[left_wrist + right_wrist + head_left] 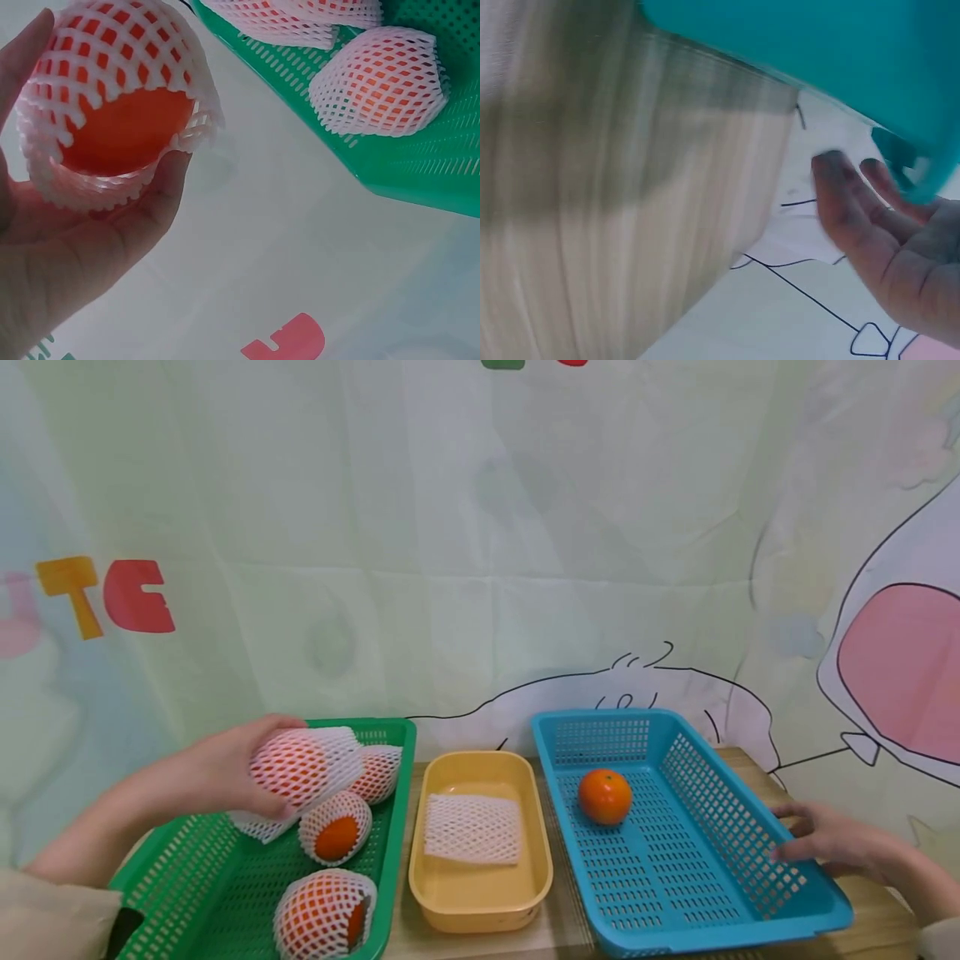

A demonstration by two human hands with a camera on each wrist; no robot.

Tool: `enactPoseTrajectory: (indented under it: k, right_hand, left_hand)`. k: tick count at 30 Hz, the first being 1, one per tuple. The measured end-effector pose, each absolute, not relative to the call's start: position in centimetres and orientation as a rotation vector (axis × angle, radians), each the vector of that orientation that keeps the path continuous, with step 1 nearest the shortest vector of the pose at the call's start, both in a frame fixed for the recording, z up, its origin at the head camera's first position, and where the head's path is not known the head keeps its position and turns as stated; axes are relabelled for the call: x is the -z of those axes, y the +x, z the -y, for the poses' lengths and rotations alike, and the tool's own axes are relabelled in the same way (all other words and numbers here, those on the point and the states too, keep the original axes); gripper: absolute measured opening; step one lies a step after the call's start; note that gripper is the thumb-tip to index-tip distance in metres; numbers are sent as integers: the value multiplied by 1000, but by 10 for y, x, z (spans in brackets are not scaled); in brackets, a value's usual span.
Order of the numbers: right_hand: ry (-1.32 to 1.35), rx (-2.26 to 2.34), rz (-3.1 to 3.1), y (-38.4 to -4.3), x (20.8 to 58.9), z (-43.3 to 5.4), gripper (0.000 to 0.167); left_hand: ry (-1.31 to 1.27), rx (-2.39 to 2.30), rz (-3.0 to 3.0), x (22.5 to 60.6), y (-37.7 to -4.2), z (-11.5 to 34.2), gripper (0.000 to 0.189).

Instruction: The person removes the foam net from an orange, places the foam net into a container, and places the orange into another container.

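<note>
My left hand (232, 768) grips a netted orange (296, 768) above the green basket (403, 793). In the left wrist view, bare orange skin shows through the open end of its white foam net (105, 64). Below it in the basket lie several more fruits in foam nets, among them a netted orange (326, 910) at the front. My right hand (843, 843) is at the right rim of the blue basket (720, 931), its fingers loosely extended beside the rim. One bare orange (604, 797) sits inside that basket.
Between the baskets stands a yellow tray (480, 920) with an empty foam net (472, 829) lying flat in it. All three containers are on a wooden table (558, 927). A printed cloth backdrop (465, 543) hangs right behind them.
</note>
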State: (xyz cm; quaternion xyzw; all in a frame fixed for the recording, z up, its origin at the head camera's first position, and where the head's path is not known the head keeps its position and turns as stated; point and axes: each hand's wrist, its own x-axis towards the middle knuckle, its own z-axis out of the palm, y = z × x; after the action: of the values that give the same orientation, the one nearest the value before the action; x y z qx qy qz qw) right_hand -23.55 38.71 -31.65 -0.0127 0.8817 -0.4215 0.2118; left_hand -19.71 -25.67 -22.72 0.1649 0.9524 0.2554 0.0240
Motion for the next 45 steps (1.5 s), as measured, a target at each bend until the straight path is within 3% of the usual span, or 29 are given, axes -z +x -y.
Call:
enactPoseTrajectory:
  k: [14,45]
  right_hand:
    - [-80,999,-2636,-238,287,-389,73]
    - [-242,958,-2723,-249,259,-366,68]
  left_hand:
    - [538,-798,-2953,225,-198,252,93]
    - [577,-870,-2947,213,-196,226,94]
